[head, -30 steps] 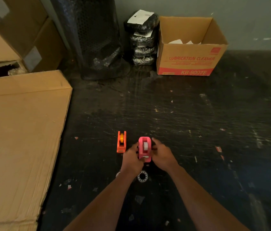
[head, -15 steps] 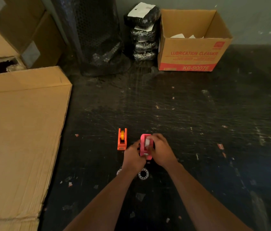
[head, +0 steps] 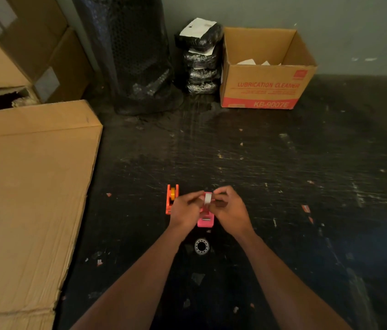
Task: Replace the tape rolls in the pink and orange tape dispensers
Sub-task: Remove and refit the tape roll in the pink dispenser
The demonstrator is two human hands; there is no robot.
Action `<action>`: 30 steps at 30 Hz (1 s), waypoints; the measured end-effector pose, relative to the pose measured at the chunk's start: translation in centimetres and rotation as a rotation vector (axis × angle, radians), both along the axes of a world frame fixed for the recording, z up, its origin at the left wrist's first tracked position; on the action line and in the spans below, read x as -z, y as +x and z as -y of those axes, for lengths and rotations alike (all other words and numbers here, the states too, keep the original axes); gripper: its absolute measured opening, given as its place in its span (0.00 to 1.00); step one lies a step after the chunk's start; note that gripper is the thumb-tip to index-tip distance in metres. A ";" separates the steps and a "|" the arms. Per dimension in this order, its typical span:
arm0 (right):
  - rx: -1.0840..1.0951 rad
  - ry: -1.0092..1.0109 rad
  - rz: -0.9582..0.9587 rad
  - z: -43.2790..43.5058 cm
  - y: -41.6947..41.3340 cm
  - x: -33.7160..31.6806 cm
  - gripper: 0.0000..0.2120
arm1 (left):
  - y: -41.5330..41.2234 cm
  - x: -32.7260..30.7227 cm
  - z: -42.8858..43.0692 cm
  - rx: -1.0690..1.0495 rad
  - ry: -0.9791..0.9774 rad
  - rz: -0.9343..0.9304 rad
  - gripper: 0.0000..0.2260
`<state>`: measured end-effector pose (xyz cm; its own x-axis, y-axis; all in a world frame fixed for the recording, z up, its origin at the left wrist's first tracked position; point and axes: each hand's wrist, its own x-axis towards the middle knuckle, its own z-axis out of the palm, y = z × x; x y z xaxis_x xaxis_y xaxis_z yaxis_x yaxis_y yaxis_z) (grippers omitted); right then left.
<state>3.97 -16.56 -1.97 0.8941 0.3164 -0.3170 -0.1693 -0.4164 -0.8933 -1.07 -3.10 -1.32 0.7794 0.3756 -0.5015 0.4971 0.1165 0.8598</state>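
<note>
— Both hands are meeting over the pink tape dispenser [head: 205, 220], which is standing on the dark scuffed floor [head: 271, 177]. The left hand [head: 183, 210] is pinching one side of the white tape roll [head: 208, 199] with thumb and fingers closed on it.

— And the right hand [head: 231, 209]?

— It is pinching the opposite side of the same roll, fingers curled in tight. The roll is sitting upright between the two sets of fingertips, above the pink body; whether it is seated in the cradle or lifted clear I cannot tell.

— Where is the other dispenser lying?

— The orange tape dispenser [head: 171, 201] is standing just beside the left hand, on its far left side, with an amber roll showing in its top. It is not being touched.

— Anything nearer the person?

— A clear tape roll [head: 201, 246] is lying flat on the floor between the forearms, close behind the pink dispenser. A cardboard sheet [head: 28, 194] is lying off to the left, and an open carton [head: 267, 75] is standing by the wall.
</note>
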 end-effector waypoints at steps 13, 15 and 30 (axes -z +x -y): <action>0.026 0.025 0.044 0.8 -0.7 -0.1 0.12 | -0.1 -0.4 -0.8 0.060 -0.083 0.047 0.14; 0.073 0.054 0.037 1.0 -1.0 0.0 0.12 | 0.1 -0.3 -0.9 0.079 -0.073 0.043 0.13; -0.180 -0.569 0.153 3.8 -4.5 2.7 0.22 | 0.5 -0.4 -1.6 0.060 -0.019 0.025 0.14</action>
<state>-0.53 -20.38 -4.63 0.8910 0.2860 -0.3527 0.0610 -0.8450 -0.5312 -0.60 -1.50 -0.93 0.8125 0.3182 -0.4885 0.4823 0.1038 0.8698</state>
